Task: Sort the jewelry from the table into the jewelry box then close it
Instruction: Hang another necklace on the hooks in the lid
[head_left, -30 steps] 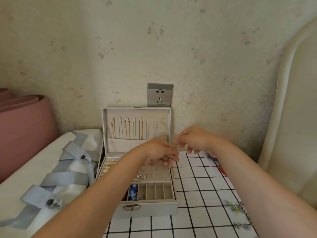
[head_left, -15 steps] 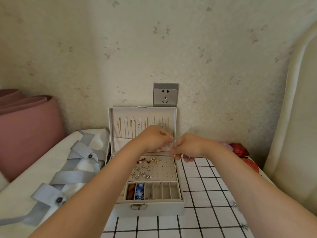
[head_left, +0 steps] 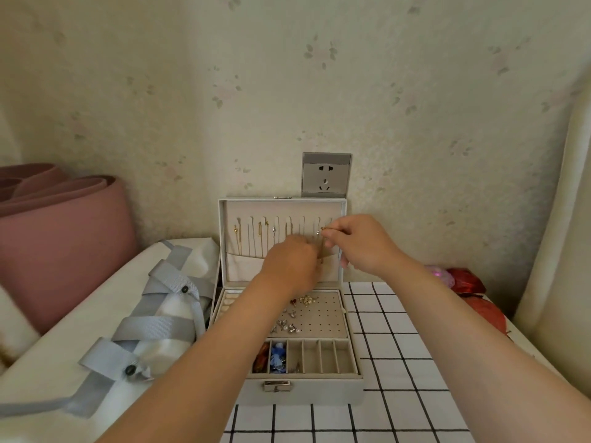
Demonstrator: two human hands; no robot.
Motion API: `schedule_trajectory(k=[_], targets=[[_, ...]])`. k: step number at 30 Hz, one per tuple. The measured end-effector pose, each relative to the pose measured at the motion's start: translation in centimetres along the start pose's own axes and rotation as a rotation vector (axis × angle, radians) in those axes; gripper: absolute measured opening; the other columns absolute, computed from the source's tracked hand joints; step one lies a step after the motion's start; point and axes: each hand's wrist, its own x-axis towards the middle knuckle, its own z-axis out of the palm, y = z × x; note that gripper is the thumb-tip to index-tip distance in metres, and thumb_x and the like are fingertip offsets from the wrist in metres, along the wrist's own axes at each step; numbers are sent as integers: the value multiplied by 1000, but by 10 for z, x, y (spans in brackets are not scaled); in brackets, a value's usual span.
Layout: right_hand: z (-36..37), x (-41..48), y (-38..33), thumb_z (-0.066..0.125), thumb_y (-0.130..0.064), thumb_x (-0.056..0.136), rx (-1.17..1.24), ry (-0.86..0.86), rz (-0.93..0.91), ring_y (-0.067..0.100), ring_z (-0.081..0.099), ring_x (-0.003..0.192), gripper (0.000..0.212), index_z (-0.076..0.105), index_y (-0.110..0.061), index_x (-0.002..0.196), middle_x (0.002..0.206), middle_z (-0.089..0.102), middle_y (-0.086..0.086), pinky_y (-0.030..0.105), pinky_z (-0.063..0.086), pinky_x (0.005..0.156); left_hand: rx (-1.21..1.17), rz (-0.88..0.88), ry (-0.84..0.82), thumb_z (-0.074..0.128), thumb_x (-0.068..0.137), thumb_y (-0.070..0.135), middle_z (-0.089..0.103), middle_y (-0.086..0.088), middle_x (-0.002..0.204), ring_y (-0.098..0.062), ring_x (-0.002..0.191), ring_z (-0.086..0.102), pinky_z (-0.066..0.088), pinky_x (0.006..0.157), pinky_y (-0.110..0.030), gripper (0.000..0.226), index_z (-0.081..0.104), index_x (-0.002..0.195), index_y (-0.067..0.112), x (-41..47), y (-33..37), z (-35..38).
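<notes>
Necklace (head_left: pixel 320 241): thin gold chain, long axis near vertical, top end uppermost. Right hand (head_left: pixel 364 244) pinches that top end between thumb and fingertips, in front of the upright lid (head_left: pixel 227 266) of the jewelry box (head_left: pixel 303 390). The chain runs down to the left hand (head_left: pixel 291 266), whose fingers curl away from the camera; whether it grips the chain cannot be told. A row of hanging chains (head_left: pixel 259 235) lines the lid panel. Earrings (head_left: pixel 287 324) sit on the perforated pad. The two leftmost front compartments hold a red piece (head_left: pixel 261 361) and a blue piece (head_left: pixel 277 358).
</notes>
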Motion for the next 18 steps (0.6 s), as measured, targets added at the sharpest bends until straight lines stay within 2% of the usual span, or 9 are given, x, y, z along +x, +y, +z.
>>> schedule_trajectory(k=[3, 6, 8, 10, 14, 18], targets=[[7, 3, 2, 59, -28, 100, -43, 42, -36, 16, 65, 48, 24, 71, -20, 81, 81, 72, -4, 26, 50, 57, -4, 15, -3, 50, 95, 31, 56, -7, 118, -25, 116, 49, 49, 87, -40, 34, 58, 125, 17, -1, -1, 0], [15, 8, 9, 58, -22, 98, -197, 49, -98, 22, 67, 64, 21, 74, -14, 87, 83, 72, 4, 41, 58, 69, -2, 38, 13, 49, 95, 29, 57, -5, 115, -24, 115, 47, 45, 86, -37, 26, 62, 113, 16, -1, 0, -5], [19, 7, 12, 59, -18, 96, -326, 27, -138, 19, 66, 75, 18, 77, -20, 94, 87, 73, -1, 40, 57, 72, 12, 35, 7, 48, 95, 29, 60, -4, 103, -23, 99, 52, 44, 78, -34, 19, 63, 101, 18, 0, 2, -8], [23, 5, 14, 60, -13, 92, -425, 2, -169, 18, 66, 83, 23, 77, -27, 98, 92, 73, -4, 39, 57, 73, 17, 19, -8, 50, 94, 28, 60, -4, 97, -22, 89, 55, 44, 74, -33, 19, 65, 99, 18, -1, 2, -9], [20, 6, 15, 58, -8, 87, -587, -33, -198, 21, 64, 83, 30, 75, -31, 97, 90, 70, -5, 37, 56, 70, -9, 3, -49, 54, 91, 25, 63, -4, 98, -23, 89, 59, 44, 71, -31, 22, 67, 108, 20, 1, -2, -10], [13, 7, 12, 56, -4, 87, -652, -151, -230, 21, 59, 79, 29, 69, -28, 97, 78, 59, -6, 33, 50, 65, -41, -26, -100, 56, 87, 22, 61, -2, 92, -22, 85, 60, 47, 67, -31, 18, 67, 100, 17, 4, -6, -9]])
